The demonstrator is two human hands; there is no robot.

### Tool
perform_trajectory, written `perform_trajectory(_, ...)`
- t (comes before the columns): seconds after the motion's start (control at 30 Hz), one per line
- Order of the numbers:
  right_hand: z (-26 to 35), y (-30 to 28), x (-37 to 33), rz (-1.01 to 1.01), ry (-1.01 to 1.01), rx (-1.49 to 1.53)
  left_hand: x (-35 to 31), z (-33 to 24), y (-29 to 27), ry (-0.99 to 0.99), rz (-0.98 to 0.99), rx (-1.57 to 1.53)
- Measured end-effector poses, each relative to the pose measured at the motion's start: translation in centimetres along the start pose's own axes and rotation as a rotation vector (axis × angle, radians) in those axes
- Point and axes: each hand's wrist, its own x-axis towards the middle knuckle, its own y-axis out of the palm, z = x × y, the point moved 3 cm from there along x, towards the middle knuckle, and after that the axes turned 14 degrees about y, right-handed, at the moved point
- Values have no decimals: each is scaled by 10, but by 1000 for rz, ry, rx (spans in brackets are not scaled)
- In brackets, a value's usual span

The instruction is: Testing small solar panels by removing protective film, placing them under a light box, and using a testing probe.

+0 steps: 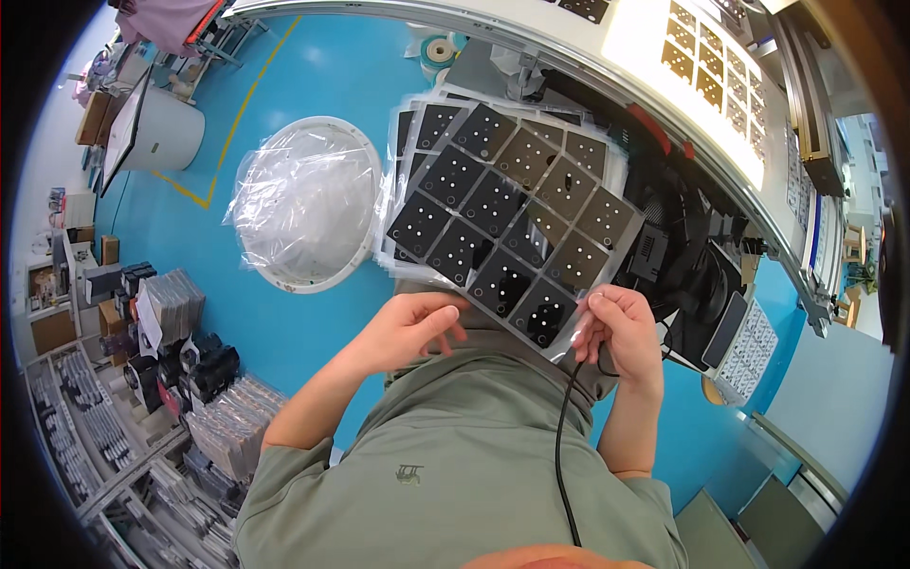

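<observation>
A clear plastic sheet carrying rows of black square panels with small white dots lies tilted in front of me. My right hand is closed on its near right corner, thumb and fingers pinching the clear margin. By the near left edge of this sheet, my left hand has loosely bent fingers and its thumb apart, with nothing seen in it. Beneath the sheet sits a stack of similar sheets, mostly covered. A black cable runs past my right hand down over my shirt.
To the left, a round white bin is heaped with crumpled clear film. A brightly lit worktable with more panel sheets runs along the far right. Shelving with stacked packs fills the lower left. A yellow line crosses the blue floor.
</observation>
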Motion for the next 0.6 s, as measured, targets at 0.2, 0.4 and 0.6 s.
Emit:
perform_trajectory(0.2, 4, -16, -8, -3, 29, -85, 1, 12, -1, 81, -38, -487)
perform_trajectory(0.4, 4, -27, -7, 13, 51, -137, 1, -3, -10, 156, -106, -555)
perform_trajectory(0.6, 1, -26, -6, 29, 59, -148, 31, -73, -115, 473, -565, 589)
